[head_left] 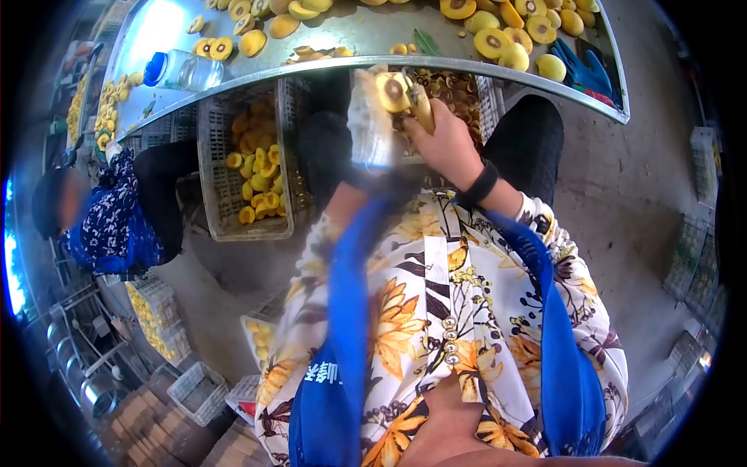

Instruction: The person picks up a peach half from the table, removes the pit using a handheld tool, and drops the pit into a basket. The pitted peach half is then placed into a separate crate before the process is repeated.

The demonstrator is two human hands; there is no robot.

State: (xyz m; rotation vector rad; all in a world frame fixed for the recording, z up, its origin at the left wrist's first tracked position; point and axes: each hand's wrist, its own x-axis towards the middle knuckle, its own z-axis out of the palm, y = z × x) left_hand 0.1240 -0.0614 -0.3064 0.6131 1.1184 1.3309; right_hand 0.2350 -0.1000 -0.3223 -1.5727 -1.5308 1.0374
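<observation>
Holding a yellow fruit half (393, 92) just below the edge of the metal worktop (366, 35), above the crates.

The left hand (369, 121), in a pale glove, has its grip closed around the fruit half, whose cut face with a dark hollow is turned up. The right hand (447, 144), with a black wristband, has its grip clamped on a small tool (421, 105) touching the fruit. Under the hands stands a crate of brownish pits (463, 92); to the left, a crate of yellow halves (250, 167). A plastic bottle (183, 71), blue gloves (585, 70) and more fruit lie on the worktop. Another person (117, 218) sits at far left.
</observation>
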